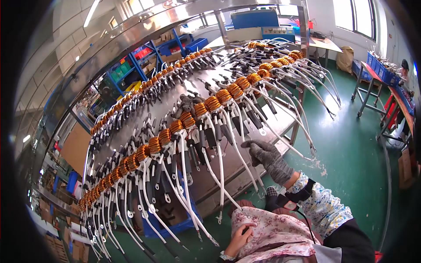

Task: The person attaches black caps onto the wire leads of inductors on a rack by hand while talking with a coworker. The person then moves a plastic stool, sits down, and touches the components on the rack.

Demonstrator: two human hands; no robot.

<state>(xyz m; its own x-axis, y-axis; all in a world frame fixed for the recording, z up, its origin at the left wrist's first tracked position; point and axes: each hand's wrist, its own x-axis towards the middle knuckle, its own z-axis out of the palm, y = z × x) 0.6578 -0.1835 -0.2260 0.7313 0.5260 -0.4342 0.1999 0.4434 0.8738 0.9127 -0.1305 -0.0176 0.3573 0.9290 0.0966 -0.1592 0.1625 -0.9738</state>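
Observation:
My right hand (268, 160), in a grey knitted glove, is closed at the fingers around a white cable lead (244, 127) hanging from the near row of copper-wound coils (213, 103). Bare and low in front of the floral apron (276, 228) is my left hand (239, 240). Its fingers are curled in, and I see nothing in them. White and black-sleeved leads, many ending in ring lugs, hang off the table edge. A dark grey bunched thing (187, 104), perhaps a glove, lies on the near coils.
A second coil row (151, 82) lies farther back on the metal table (169, 94). Steel frame bars (304, 30) rise around it. Blue shelving (147, 61) stands behind. At right are a bench with blue crates (380, 68) and green floor (346, 144).

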